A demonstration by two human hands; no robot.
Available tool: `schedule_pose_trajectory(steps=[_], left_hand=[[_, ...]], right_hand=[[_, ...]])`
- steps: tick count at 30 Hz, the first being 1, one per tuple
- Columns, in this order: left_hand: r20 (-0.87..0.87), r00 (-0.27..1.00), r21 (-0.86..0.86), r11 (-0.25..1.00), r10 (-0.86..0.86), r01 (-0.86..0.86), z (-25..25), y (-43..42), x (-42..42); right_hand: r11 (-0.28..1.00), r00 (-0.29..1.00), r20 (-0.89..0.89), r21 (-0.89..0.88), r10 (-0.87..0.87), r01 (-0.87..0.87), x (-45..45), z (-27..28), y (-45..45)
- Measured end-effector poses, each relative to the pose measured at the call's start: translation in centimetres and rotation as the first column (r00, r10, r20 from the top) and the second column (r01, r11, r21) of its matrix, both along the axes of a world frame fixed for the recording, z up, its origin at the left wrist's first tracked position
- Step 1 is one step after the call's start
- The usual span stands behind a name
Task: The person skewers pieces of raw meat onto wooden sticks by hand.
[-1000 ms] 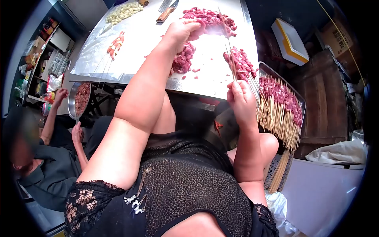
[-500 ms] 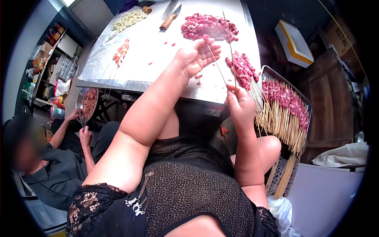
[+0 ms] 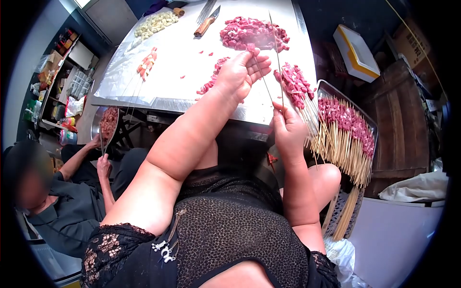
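Note:
Between the thumb and fingertips of my left hand point(image 3: 238, 73) is a small piece of raw meat point(image 3: 250, 47), at the tip of a thin skewer point(image 3: 266, 86). My right hand point(image 3: 291, 132) is closed around the lower end of that skewer. A second, longer skewer point(image 3: 277, 57) also rises from my right fingers, pointing away from me. Beyond my left hand lies a heap of raw meat pieces point(image 3: 252, 30); a smaller group of meat pieces point(image 3: 211, 81) shows partly behind my left wrist. Beside my right hand, loaded meat skewers point(image 3: 295, 84) lie at the table's edge.
A metal tray point(image 3: 376, 120) full of meat skewers stands right of the white table point(image 3: 163, 91). A knife point(image 3: 207, 24), pale cloves point(image 3: 156, 25) and several skewers with pink-and-white pieces point(image 3: 147, 62) lie on it. At left, another person point(image 3: 72, 206) holds skewers over a meat bowl point(image 3: 114, 139).
My left hand has shifted slightly right and toward me, with more of the smaller meat group showing beside it. My right hand has moved slightly left. The other person's far hand has shifted slightly.

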State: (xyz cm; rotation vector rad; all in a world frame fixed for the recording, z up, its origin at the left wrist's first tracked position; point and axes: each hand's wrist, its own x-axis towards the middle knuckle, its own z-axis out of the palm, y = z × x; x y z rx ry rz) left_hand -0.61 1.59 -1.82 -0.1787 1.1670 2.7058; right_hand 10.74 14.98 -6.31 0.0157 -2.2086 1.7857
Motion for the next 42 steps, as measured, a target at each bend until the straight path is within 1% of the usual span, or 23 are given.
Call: schedule_pose_trajectory(steps=[4,5,6,8,9,10,11,12,14,16,18,19,21,22,24,30,32,34,35,36,39,40,42], left_hand=[[-0.019,0.999,-0.026,0.999,0.043,-0.044,-0.1,0.6,0.3],[-0.049,0.998,-0.028,0.999,0.032,-0.034,0.0,0.6,0.6],[-0.081,0.997,-0.031,0.999,0.021,-0.023,-0.2,0.7,0.7],[-0.086,0.996,-0.012,1.000,-0.003,0.002,-0.5,0.4,0.5],[-0.087,0.994,-0.037,0.997,-0.063,0.060,-0.5,0.2,0.3],[-0.086,0.989,-0.062,0.991,-0.124,0.119,-0.4,-0.2,0.2],[-0.120,0.982,-0.138,0.982,-0.144,0.128,-0.3,-0.5,-0.2],[-0.120,0.983,-0.135,0.983,-0.142,0.126,-0.2,-0.7,-0.5],[-0.174,0.977,-0.234,0.969,-0.126,0.083,0.4,-1.1,-0.7],[-0.166,0.979,-0.208,0.975,-0.116,0.080,0.3,-1.5,-1.0],[-0.088,0.984,-0.101,0.984,-0.154,0.145,0.6,-1.7,-0.8],[-0.086,0.984,-0.101,0.984,-0.153,0.145,0.7,-1.8,-0.7],[-0.070,0.978,-0.043,0.980,-0.198,0.196,1.0,-1.7,-0.5],[-0.072,0.977,-0.043,0.980,-0.199,0.197,0.8,-1.6,-0.4],[-0.177,0.968,-0.211,0.967,-0.180,0.142,0.3,-1.3,-0.4],[-0.159,0.968,-0.235,0.960,-0.193,0.152,0.5,-1.3,0.0],[-0.160,0.969,-0.208,0.966,-0.188,0.153,0.5,-1.2,0.0],[-0.156,0.970,-0.180,0.971,-0.184,0.155,0.2,-1.0,0.1],[-0.157,0.975,-0.136,0.981,-0.157,0.136,0.0,-0.8,0.1],[-0.157,0.979,-0.093,0.989,-0.131,0.117,-0.2,-0.6,0.0],[-0.144,0.981,-0.057,0.990,-0.133,0.126,-0.1,-0.2,0.3],[-0.152,0.979,-0.051,0.990,-0.138,0.132,-0.1,-0.2,0.4],[-0.155,0.976,-0.061,0.988,-0.150,0.142,-0.2,0.2,0.6]], right_hand=[[0.997,0.999,-0.027,0.072,-0.024,0.025,-0.4,0.2,-0.8],[0.999,1.000,0.005,0.022,-0.024,0.024,-0.6,-0.2,-0.8],[0.999,1.000,0.014,0.025,-0.022,0.022,-0.6,-0.3,-0.8],[0.999,0.998,-0.058,0.030,-0.030,0.032,-0.5,-0.3,-0.6],[1.000,0.999,-0.023,-0.014,-0.023,0.023,-0.4,-0.7,-0.4],[1.000,1.000,-0.021,-0.013,-0.023,0.022,-0.2,-0.6,-0.1],[1.000,1.000,0.005,0.016,-0.015,0.014,0.1,-0.3,0.2],[0.999,1.000,0.030,0.046,-0.006,0.005,0.3,-0.1,0.5],[0.996,0.999,0.031,0.086,-0.006,0.003,0.5,-0.1,0.6],[0.995,1.000,0.015,0.102,-0.013,0.011,0.6,-0.2,0.8],[0.993,1.000,0.011,0.117,-0.018,0.016,0.6,-0.4,1.0],[0.991,1.000,0.007,0.131,-0.026,0.024,0.6,-0.5,1.0],[0.992,0.999,0.017,0.124,-0.032,0.030,0.8,-0.4,1.1],[0.993,0.999,0.027,0.116,-0.038,0.035,0.9,-0.4,1.1],[0.992,0.999,0.020,0.126,-0.034,0.031,0.9,-0.4,1.3],[0.985,0.999,-0.021,0.170,-0.036,0.039,0.8,-0.3,1.2],[0.980,0.999,-0.025,0.192,-0.043,0.047,0.5,-0.5,1.1],[0.974,0.991,-0.114,0.208,-0.067,0.090,0.2,-1.2,0.8],[0.958,0.982,-0.174,0.261,-0.078,0.122,0.1,-1.2,0.7],[0.957,0.982,-0.171,0.264,-0.078,0.122,0.0,-1.2,0.5],[0.973,0.974,-0.208,0.194,-0.085,0.126,-0.2,-1.5,0.1],[0.973,0.975,-0.205,0.195,-0.083,0.124,-0.3,-1.6,0.1],[0.988,0.980,-0.179,0.113,-0.082,0.103,-0.4,-1.8,0.2]])
